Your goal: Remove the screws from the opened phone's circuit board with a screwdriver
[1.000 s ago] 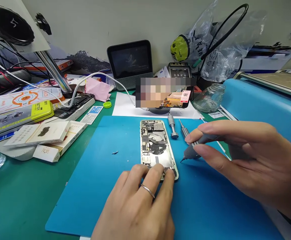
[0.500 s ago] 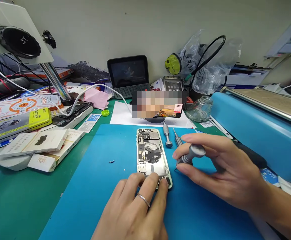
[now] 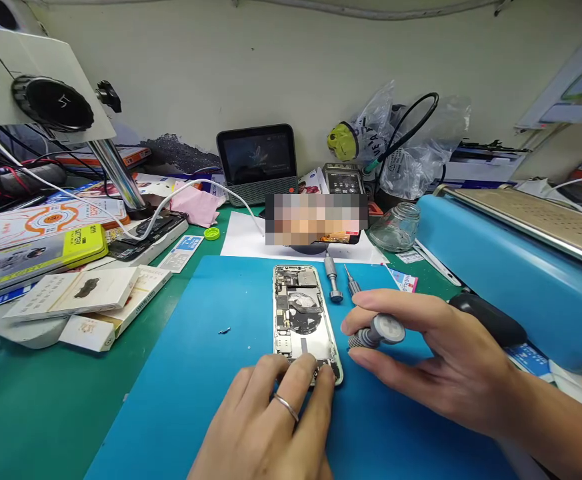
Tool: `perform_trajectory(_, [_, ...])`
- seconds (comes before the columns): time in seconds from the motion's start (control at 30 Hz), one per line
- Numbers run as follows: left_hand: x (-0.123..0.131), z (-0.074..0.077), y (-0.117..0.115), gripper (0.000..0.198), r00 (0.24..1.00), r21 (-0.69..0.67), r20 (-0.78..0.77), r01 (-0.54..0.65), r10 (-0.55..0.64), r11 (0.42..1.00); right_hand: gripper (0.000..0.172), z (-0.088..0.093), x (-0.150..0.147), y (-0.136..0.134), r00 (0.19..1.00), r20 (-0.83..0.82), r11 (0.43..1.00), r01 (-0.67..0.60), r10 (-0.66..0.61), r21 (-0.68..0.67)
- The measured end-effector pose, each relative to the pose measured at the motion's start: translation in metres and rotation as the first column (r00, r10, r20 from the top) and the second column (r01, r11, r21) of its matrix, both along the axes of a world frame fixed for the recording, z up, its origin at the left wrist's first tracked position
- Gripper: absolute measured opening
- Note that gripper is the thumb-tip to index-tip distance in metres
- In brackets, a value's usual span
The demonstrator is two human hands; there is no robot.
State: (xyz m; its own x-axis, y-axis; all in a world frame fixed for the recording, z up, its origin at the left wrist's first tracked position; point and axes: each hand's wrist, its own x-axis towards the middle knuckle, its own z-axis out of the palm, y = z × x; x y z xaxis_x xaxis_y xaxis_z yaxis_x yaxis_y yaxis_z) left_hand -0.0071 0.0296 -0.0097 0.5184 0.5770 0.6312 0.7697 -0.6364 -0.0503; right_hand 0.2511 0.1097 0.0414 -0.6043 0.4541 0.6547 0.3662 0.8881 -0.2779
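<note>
On the blue rubber work mat [image 3: 191, 373], the opened smartphone with its back removed and its metal internals exposed [image 3: 301, 317] serves as landmark. Left hand [image 3: 271, 427], a silver ring on one finger, lies flat at the phone's near end; fingertips [image 3: 315, 371] press down on that end, fingers together, nothing gripped. Right hand [image 3: 445, 363] sits just right of the phone, thumb and fingers closed around a grey metal precision screwdriver with a knurled grip and round end cap [image 3: 378, 331]; its tip is hidden by the fingers, close to the phone's right edge.

Two more small grey screwdrivers [image 3: 333, 280] lie on the mat just right of the phone's far end. A tiny dark part [image 3: 225, 330] lies on the mat left of the phone, apart from it.

Beyond the phone's far end: a white sheet of paper [image 3: 241, 233], a clear glass jar [image 3: 395, 228], a small dark-screened display with a grey base [image 3: 257, 160]. Further left of the phone, on the green table surface [image 3: 35, 400]: stacked white cardboard boxes [image 3: 85, 300] and a yellow-labelled flat tin [image 3: 35, 250]. Right of the phone, well apart, stands a long blue machine housing [image 3: 501, 253].
</note>
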Motion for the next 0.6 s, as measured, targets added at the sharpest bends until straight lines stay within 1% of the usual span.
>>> perform_trajectory(0.1, [0.000, 0.000, 0.001, 0.048, 1.000, 0.012, 0.002, 0.003, -0.003, 1.000, 0.054, 0.003, 0.001, -0.001, 1.000, -0.013, 1.000, 0.004, -0.004, 0.001])
perform_trajectory(0.23, [-0.001, -0.003, 0.002, 0.051, 1.000, 0.016, 0.016, 0.011, -0.011, 1.000, 0.053, 0.005, 0.003, 0.002, 0.998, -0.063, 1.000, 0.020, -0.020, 0.001])
perform_trajectory(0.33, [-0.001, -0.004, 0.001, 0.051, 1.000, 0.029, 0.024, 0.019, -0.020, 0.999, 0.053, 0.007, 0.002, 0.004, 0.999, -0.047, 0.999, -0.023, 0.025, 0.048])
perform_trajectory(0.5, [-0.001, -0.002, 0.000, 0.051, 1.000, 0.007, -0.014, -0.013, 0.013, 1.000, 0.052, 0.012, 0.000, 0.006, 0.996, 0.011, 0.993, -0.085, 0.084, 0.087])
perform_trajectory(0.6, [-0.001, -0.003, 0.000, 0.052, 1.000, -0.012, -0.012, -0.005, 0.005, 1.000, 0.044, 0.012, -0.002, 0.008, 0.992, 0.054, 0.981, -0.118, 0.111, 0.154])
